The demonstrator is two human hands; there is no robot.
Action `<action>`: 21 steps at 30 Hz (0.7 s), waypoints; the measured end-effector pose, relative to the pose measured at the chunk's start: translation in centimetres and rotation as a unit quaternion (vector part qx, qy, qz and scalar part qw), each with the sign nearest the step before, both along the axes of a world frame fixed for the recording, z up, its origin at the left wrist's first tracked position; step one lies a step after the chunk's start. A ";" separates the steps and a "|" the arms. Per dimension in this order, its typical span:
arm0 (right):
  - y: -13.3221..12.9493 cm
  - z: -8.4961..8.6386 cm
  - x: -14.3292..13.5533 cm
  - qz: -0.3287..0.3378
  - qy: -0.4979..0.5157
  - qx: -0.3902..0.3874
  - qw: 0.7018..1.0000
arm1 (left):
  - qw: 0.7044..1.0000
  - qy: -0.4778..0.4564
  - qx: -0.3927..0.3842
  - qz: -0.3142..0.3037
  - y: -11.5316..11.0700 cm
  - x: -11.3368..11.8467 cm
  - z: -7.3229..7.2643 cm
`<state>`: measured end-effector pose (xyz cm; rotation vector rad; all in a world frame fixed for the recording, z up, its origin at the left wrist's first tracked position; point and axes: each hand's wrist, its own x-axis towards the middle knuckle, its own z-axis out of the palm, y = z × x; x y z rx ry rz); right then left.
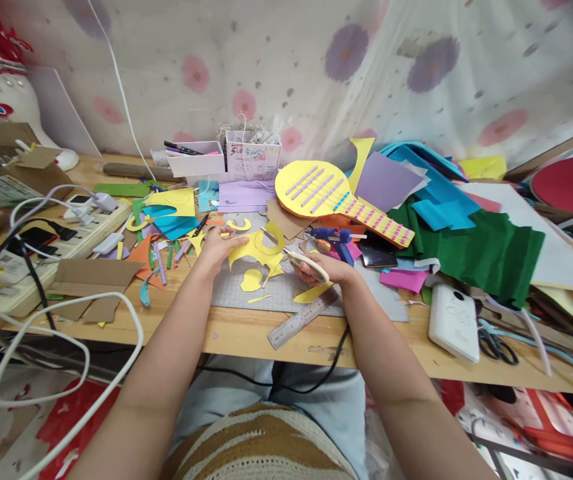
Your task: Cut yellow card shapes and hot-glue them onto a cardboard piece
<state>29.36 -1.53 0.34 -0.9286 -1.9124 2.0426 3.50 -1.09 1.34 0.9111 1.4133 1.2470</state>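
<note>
My left hand [216, 248] pinches the left side of a yellow paper sheet [241, 251] that has cut-out edges and a drawn curved outline. In my right hand [322, 267] is a pair of scissors [311, 265] with cream handles; its blades are apart at the sheet's right part, around a curved piece. Below the sheet, yellow scraps [251, 281] lie on a grey cutting mat [231, 297]. A metal ruler [299, 321] rests slantwise near my right wrist. Behind my hands lies a yellow paper guitar-like instrument [311, 189] with purple strips and a dotted neck.
A blue glue gun [334, 235] and a black phone-like object [377, 254] lie right of the scissors. Green crepe paper [491, 247], a white power bank [454, 322] and black-handled scissors [499, 347] are farther right. Power strips [101, 223] with cables, cardboard [91, 277] and scraps crowd the left.
</note>
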 end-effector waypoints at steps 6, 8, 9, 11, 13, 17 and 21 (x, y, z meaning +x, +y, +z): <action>0.1 -0.4 -0.1 -0.026 0.018 0.032 0.999 | 0.997 -0.061 0.039 -0.011 0.4 -0.9 0.2; 0.2 -0.6 -0.2 -0.032 0.017 0.075 0.997 | 0.995 -0.048 0.077 -0.042 0.4 -1.4 0.4; 0.2 -0.6 -0.3 -0.035 0.009 0.096 0.995 | 0.993 -0.034 0.099 -0.059 0.3 -1.6 0.4; 0.3 -0.6 -0.3 -0.048 -0.008 0.132 0.990 | 0.986 0.001 0.136 -0.092 0.3 -2.1 0.4; 0.3 -0.2 -0.2 -0.083 -0.005 0.159 0.984 | 0.979 0.050 0.152 -0.124 0.4 -2.5 0.1; -0.4 1.0 -0.1 -0.078 0.037 0.158 0.984 | 0.952 0.192 0.162 -0.175 0.7 -2.9 -1.0; -1.2 1.4 -0.7 0.026 -0.037 0.133 0.990 | 0.943 0.219 0.171 -0.180 1.0 -2.7 -1.6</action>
